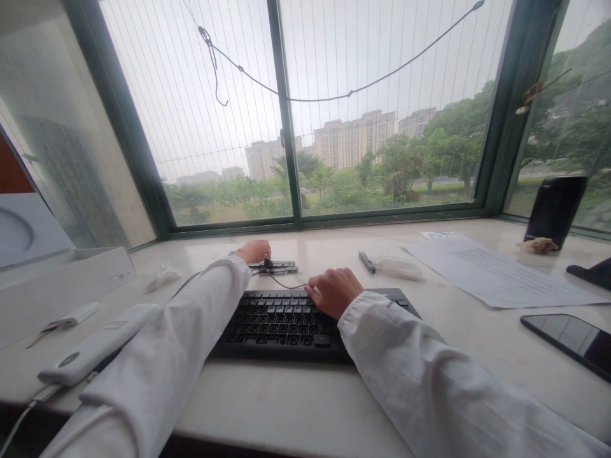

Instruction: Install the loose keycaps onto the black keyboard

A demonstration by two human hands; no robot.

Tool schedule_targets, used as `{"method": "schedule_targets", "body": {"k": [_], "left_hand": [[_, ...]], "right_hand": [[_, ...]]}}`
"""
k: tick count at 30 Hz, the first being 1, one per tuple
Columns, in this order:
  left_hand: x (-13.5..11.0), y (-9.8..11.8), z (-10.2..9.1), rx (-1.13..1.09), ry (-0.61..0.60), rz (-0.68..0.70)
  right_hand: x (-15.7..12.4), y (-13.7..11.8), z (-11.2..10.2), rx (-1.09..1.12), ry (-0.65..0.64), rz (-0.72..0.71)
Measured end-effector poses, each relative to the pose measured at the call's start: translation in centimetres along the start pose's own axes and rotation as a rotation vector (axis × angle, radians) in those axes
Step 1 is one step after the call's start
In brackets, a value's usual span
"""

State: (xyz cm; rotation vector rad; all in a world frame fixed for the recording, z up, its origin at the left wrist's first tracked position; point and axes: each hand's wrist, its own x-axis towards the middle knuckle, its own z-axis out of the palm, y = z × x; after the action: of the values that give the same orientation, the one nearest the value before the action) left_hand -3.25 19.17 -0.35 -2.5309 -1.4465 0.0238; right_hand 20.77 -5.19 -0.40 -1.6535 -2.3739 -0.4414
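A black keyboard [281, 327] lies on the pale sill, and many of its sockets show no caps. Behind it, small black keycaps [285, 266] are set out in short rows. My left hand [255, 251] reaches over to these rows, fingers pinched on what looks like a black keycap at its right end. My right hand [337, 291] rests curled over the keyboard's upper right part. Its thumb and fingertips are pressed together beside the thin dark cable [286, 285]; whether they grip it or something small is hidden.
A white power bank [98, 343] with a cable lies left, near an open white box [71, 283]. Behind the keyboard are a small dark stick [367, 262] and a clear plastic bag [397, 267]. Paper [496, 270], a phone [570, 340] and an upright black object [556, 210] stand right.
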Motion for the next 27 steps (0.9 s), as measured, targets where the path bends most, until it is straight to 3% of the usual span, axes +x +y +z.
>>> {"method": "schedule_targets", "body": {"k": [8, 16, 27], "left_hand": [[-0.5, 0.3, -1.0, -0.067, 0.11, -0.077], [-2.3, 0.8, -2.0, -0.178, 0.052, -0.003], [-4.2, 0.7, -2.4, -0.183, 0.071, 0.031]], "right_hand": [[-0.1, 0.0, -0.1, -0.003, -0.015, 0.007], [-0.1, 0.0, -0.2, -0.015, 0.01, -0.005], [0.0, 0.0, 0.1, 0.005, 0.024, -0.009]]}}
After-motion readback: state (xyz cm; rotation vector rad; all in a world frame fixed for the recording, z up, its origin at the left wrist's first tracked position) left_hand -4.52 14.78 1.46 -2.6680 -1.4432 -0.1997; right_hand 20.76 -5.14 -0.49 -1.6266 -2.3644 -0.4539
